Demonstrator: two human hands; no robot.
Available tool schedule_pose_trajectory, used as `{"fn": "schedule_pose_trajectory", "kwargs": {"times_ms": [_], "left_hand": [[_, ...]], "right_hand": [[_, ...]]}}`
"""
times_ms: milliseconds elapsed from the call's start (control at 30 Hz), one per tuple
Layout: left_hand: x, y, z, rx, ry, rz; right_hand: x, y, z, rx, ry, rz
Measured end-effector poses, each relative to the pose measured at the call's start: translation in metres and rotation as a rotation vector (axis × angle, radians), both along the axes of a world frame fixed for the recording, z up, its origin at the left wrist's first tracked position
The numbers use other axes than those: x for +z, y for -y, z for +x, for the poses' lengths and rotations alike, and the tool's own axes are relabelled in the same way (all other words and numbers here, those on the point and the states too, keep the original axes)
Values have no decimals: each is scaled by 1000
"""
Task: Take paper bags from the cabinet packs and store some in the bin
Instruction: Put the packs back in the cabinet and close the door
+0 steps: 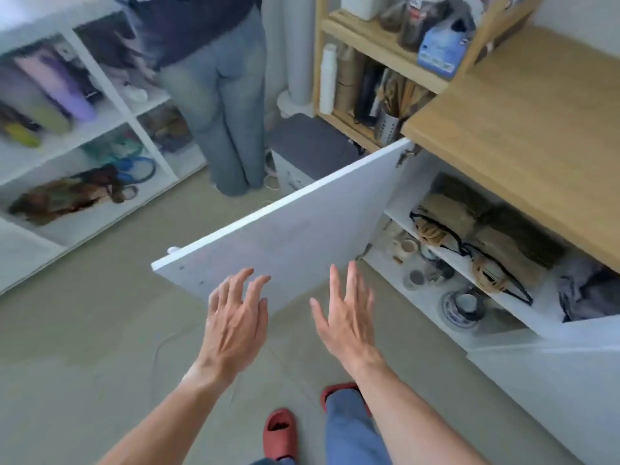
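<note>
Brown paper bag packs [483,236] are lying flat in bundles on the upper shelf of the open white cabinet [419,199], bound with black straps. Their twisted handles are facing the opening.

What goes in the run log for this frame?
cabinet door open | left hand empty | right hand empty | bag packs on shelf, untouched

Red slippers [280,434] on floor; another person [214,95] stands ahead.

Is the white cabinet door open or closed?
Open. The cabinet door swings out toward the floor, and you can see the bundled paper bags on the shelf inside.
</note>
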State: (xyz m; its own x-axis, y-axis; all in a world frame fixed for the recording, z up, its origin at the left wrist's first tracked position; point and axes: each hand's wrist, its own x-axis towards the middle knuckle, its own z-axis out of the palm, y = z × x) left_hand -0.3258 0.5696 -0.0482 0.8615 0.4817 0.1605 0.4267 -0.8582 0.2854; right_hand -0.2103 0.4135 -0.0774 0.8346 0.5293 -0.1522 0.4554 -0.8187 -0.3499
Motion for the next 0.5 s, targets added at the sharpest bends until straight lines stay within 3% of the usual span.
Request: {"fn": "schedule_pose_trajectory", "kwargs": {"times_ms": [100, 233, 300, 400, 500], "left_hand": [[19, -16, -28, -23, 73, 42], [34, -59, -32, 264, 98, 35], [31, -81, -32, 258, 10, 88], [17, -94, -37, 87, -210, 189], [13, -87, -33, 161, -298, 146]], "right_hand": [[24, -47, -27, 113, 65, 44], [35, -85, -52, 211, 112, 62], [34, -94, -58, 214, 129, 86], [29, -93, -68, 167, 115, 109], [25, -71, -77, 134, 95, 87]]}}
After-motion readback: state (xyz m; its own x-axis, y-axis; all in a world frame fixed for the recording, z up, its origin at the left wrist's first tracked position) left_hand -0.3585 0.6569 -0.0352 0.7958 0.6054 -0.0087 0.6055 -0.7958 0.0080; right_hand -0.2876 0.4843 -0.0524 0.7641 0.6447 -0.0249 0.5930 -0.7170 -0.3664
